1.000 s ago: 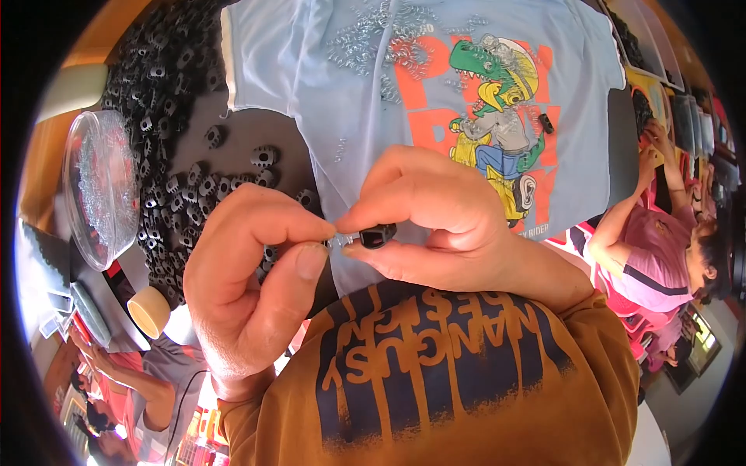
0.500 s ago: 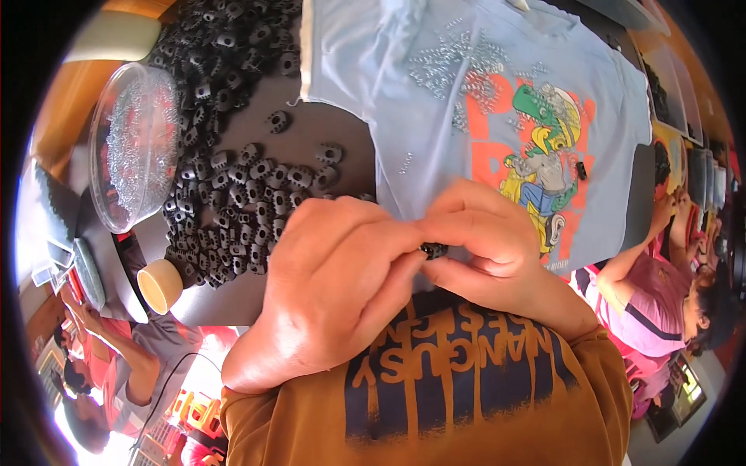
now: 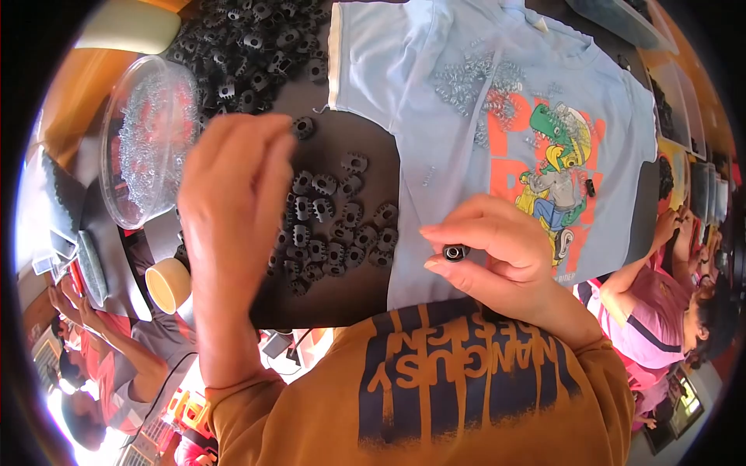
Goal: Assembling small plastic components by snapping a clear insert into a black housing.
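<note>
My right hand (image 3: 501,245) pinches a small black plastic claw clip piece (image 3: 455,252) between thumb and forefinger, over the lower part of a light blue T-shirt (image 3: 420,155). My left hand (image 3: 233,175) is raised above the pile of black toothed clip pieces (image 3: 334,233). Motion blurs its fingers, and whether anything is in them does not show. Small metal springs (image 3: 482,78) lie scattered on the shirt. A single dark clip piece (image 3: 590,188) rests on the shirt's printed picture.
A clear round tub (image 3: 116,147) full of springs stands on the left, with a tan cup-like container (image 3: 167,285) nearer me. More black clip pieces (image 3: 249,54) are heaped at the far left. Other people sit to both sides, one in a pink shirt (image 3: 645,318) on the right.
My hands have come apart. The left has moved left and away from me over the black pieces, while the right keeps its pinch on the clip piece.
</note>
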{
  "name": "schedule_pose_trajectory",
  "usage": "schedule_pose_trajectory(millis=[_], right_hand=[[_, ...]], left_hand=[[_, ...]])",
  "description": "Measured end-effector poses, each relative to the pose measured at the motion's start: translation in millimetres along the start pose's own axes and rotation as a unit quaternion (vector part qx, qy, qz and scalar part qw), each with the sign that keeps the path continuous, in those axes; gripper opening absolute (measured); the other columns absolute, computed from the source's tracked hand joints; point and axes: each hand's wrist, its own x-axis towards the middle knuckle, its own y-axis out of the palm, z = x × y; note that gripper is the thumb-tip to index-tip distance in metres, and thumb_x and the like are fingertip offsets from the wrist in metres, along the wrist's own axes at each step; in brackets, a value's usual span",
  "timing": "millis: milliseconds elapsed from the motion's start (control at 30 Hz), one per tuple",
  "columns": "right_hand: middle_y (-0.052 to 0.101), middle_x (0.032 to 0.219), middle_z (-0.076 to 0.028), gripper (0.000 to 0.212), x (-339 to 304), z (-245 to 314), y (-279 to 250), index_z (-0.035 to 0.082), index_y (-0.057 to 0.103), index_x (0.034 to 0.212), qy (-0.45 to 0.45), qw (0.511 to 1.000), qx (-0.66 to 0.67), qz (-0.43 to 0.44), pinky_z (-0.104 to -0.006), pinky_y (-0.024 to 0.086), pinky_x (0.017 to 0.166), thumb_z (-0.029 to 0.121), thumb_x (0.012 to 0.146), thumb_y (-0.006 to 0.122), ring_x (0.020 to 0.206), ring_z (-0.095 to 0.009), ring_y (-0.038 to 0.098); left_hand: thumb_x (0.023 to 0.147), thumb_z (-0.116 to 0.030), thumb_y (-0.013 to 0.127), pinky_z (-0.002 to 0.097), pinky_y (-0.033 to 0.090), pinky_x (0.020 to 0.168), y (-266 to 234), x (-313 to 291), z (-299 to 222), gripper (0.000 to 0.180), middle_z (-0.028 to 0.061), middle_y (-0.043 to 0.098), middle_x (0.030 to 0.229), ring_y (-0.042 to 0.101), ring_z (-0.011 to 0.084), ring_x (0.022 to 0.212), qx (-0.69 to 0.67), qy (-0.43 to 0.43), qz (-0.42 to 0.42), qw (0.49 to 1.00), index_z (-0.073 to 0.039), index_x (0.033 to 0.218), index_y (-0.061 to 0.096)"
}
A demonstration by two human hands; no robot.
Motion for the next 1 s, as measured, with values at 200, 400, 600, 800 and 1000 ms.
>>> schedule_pose_trajectory(millis=[200,400,600,800,1000], right_hand=[[0.061,0.078,-0.004,0.033,2.0,0.6,0.4,0.005,0.068,0.107,-0.008,1.0,0.003,0.006,-0.0252,0.043,0.053,-0.003,0.076,0.073,0.064,-0.014,0.057],[0.06,0.077,-0.004,0.035,1.2,0.9,-2.3,0.006,0.068,0.11,0.007,1.0,0.009,0.011,-0.0263,0.043,0.056,-0.002,0.076,0.072,0.065,-0.015,0.056],[0.063,0.084,-0.007,0.034,4.8,4.1,-7.5,-0.005,0.063,0.113,0.026,0.998,0.045,0.044,-0.027,0.043,0.066,-0.003,0.079,0.066,0.074,-0.016,0.058],[0.061,0.088,-0.008,0.032,-0.7,4.4,-6.7,-0.005,0.059,0.12,0.056,0.994,0.08,0.053,-0.0253,0.045,0.068,0.003,0.089,0.058,0.076,-0.014,0.059],[0.058,0.086,-0.007,0.032,-1.8,6.5,-3.8,-0.002,0.058,0.123,0.093,0.99,0.092,0.05,-0.0256,0.044,0.069,0.005,0.092,0.056,0.075,-0.015,0.056]], left_hand=[[0.086,-0.01,0.059,0.0404,0.046,0.075,8.5,12.5,47.8,0.016,0.0094,0.061,0.091,0.06,0.0316,0.082,0.177,0.036,0.034,0.983,-0.008,0.1,0.065],[0.085,-0.012,0.059,0.0402,0.044,0.075,15.0,17.4,53.2,0.014,0.0093,0.06,0.09,0.059,0.0315,0.079,0.24,0.058,0.042,0.968,-0.009,0.099,0.063],[0.084,-0.007,0.06,0.0419,0.046,0.072,8.9,6.7,40.4,0.012,0.0104,0.06,0.089,0.059,0.0345,0.081,0.14,0.024,0.084,0.986,-0.006,0.096,0.063],[0.087,-0.005,0.059,0.0333,0.048,0.074,2.4,4.2,43.3,0.014,0.0109,0.061,0.092,0.061,0.0272,0.081,0.049,-0.02,0.039,0.998,-0.005,0.101,0.064],[0.088,-0.007,0.059,0.033,0.048,0.073,1.6,3.9,47.3,0.017,0.0108,0.061,0.094,0.061,0.0269,0.083,0.048,-0.022,0.055,0.997,-0.005,0.104,0.066]])
